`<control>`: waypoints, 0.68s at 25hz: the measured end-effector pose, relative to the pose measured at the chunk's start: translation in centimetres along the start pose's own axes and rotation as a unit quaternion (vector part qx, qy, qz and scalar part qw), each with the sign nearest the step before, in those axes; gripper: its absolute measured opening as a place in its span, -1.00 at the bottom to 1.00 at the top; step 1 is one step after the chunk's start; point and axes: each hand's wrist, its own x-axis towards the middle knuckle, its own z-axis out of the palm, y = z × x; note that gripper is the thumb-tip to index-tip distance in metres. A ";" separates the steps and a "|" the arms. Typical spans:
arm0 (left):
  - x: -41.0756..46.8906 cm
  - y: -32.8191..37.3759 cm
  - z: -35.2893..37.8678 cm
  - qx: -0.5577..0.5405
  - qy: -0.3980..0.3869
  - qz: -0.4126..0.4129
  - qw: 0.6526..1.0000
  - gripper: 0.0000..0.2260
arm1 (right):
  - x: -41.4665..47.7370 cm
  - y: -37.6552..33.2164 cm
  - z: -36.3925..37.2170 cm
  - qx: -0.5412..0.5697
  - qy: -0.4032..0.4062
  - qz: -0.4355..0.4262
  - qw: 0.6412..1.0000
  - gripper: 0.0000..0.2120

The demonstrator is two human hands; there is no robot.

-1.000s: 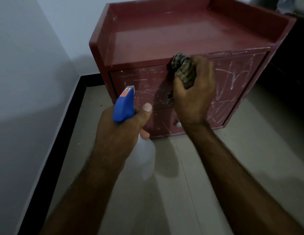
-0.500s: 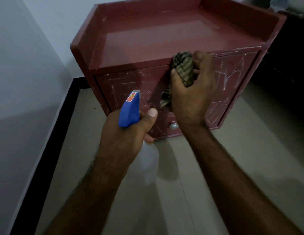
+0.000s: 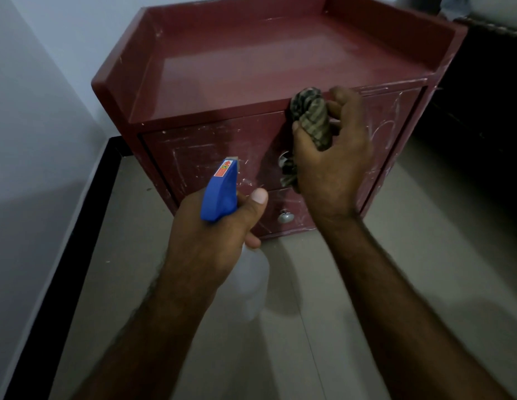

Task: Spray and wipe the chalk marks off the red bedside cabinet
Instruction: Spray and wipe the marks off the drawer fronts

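Right hand (image 3: 332,157), centre frame: fingers curled tight round a bunched checked cloth (image 3: 312,116), pressing it on the upper drawer front (image 3: 222,151) just under the top's front edge. A tail of cloth hangs below the palm and half covers the upper drawer knob (image 3: 282,158).

Left hand (image 3: 214,241), lower centre: clamped on the neck of a spray bottle (image 3: 219,194), thumb up beside the blue trigger head, nozzle facing the drawer front. The translucent bottle body shows below the fist. Whether the nozzle touches the drawer, cannot tell.

Red bedside cabinet (image 3: 280,62) fills the upper middle of the frame, with a raised rim on three sides of its top. Chalk marks (image 3: 188,160) streak the drawer front left of the cloth; more scribbles (image 3: 387,125) right of the hand. The right hand and wrist block the middle of both drawers. Lower drawer knob (image 3: 285,217) sits between the two hands.

Around: pale tiled floor (image 3: 396,255), black skirting (image 3: 78,226) down the left, white wall (image 3: 35,111) at upper left, dark furniture (image 3: 482,111) close at the cabinet's right.
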 end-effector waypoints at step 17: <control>-0.3 1.6 2.8 -0.010 -0.034 -0.001 0.999 -0.74 | 4.9 4.6 -4.5 0.018 0.093 0.086 0.992 -0.44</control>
